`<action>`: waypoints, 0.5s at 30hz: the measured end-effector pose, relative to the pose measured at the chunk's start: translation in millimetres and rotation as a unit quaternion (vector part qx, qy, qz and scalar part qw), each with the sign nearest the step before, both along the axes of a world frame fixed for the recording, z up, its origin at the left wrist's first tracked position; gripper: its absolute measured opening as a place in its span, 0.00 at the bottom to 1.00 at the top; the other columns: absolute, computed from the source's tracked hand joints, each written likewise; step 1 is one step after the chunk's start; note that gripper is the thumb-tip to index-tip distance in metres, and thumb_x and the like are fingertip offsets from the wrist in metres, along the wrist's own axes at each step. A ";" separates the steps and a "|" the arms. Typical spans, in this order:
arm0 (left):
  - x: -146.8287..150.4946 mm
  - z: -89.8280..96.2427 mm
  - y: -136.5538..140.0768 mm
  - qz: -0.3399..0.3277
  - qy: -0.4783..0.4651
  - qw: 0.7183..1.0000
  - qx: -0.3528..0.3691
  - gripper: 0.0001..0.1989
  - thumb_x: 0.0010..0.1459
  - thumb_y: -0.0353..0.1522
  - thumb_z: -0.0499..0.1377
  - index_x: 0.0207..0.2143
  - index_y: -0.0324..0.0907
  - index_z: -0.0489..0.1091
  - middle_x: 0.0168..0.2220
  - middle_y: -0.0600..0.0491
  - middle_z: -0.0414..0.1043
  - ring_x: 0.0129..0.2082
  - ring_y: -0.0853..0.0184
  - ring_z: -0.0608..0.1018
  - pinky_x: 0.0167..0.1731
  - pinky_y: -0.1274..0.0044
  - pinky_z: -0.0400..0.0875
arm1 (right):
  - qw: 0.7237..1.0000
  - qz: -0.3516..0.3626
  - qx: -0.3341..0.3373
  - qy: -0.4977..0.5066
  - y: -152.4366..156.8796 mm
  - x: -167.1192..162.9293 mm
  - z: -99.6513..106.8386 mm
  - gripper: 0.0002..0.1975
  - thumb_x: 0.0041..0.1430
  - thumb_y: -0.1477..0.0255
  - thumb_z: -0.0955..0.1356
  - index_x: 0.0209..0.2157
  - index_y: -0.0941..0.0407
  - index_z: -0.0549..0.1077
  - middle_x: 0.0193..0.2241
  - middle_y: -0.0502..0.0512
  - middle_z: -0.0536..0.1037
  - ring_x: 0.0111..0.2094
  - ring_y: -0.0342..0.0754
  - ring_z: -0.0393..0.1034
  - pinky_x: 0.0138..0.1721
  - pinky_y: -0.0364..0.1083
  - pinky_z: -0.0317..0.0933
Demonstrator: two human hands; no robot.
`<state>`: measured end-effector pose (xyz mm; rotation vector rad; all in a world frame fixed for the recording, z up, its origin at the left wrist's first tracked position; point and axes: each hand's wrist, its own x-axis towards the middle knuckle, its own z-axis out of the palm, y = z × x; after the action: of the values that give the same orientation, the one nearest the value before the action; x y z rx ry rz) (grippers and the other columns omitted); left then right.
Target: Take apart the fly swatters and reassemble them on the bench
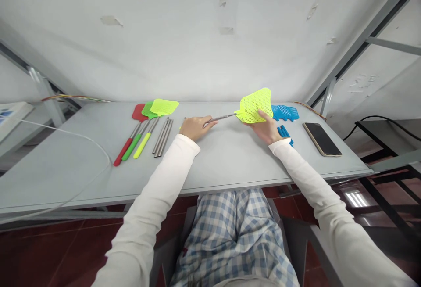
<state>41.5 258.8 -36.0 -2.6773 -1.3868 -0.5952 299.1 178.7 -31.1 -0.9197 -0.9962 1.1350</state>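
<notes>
A yellow fly swatter spans my two hands above the table. My left hand is closed round its handle end, with the thin metal rod running out to the right; most of the handle is hidden. The perforated yellow head is gripped at its lower right by my right hand, thumb on the front face. Just beyond that hand lie blue swatter heads and several blue handles, partly covered by it. Left of my left hand are several bare metal tubes.
Red, green and yellow fly swatters lie side by side on the grey table. A phone rests at the right. A white cable crosses the left side, and a wall stands behind.
</notes>
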 end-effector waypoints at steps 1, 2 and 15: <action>-1.8 0.4 1.1 -0.003 -0.003 1.000 -0.006 0.24 0.63 0.51 0.46 0.31 0.45 0.73 0.24 0.51 0.75 0.26 0.64 0.75 0.25 0.75 0.50 | 1.000 -0.017 0.021 -0.009 -0.2 4.0 4.5 0.23 0.51 0.52 0.68 0.46 0.50 0.73 0.50 0.53 0.76 0.55 0.56 0.67 0.53 0.57 0.65; -3.1 0.4 1.8 -0.005 -0.006 1.000 -0.007 0.25 0.62 0.51 0.46 0.30 0.45 0.73 0.24 0.51 0.74 0.26 0.64 0.75 0.24 0.75 0.50 | 0.998 -0.037 0.040 -0.018 -0.1 8.1 7.9 0.25 0.52 0.50 0.67 0.47 0.49 0.72 0.50 0.53 0.76 0.56 0.57 0.66 0.52 0.57 0.65; 7.5 -14.7 -1.4 -0.018 0.042 0.999 0.008 0.24 0.62 0.50 0.48 0.33 0.43 0.75 0.25 0.47 0.76 0.26 0.61 0.77 0.25 0.76 0.52 | 0.983 -0.067 0.039 -0.169 -0.4 17.6 -2.0 0.24 0.45 0.52 0.74 0.39 0.54 0.75 0.40 0.55 0.79 0.42 0.54 0.74 0.47 0.54 0.68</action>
<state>49.1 257.4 -50.7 -2.6876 -1.3100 -0.4890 316.7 178.2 -33.1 -1.1223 -1.2235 0.8356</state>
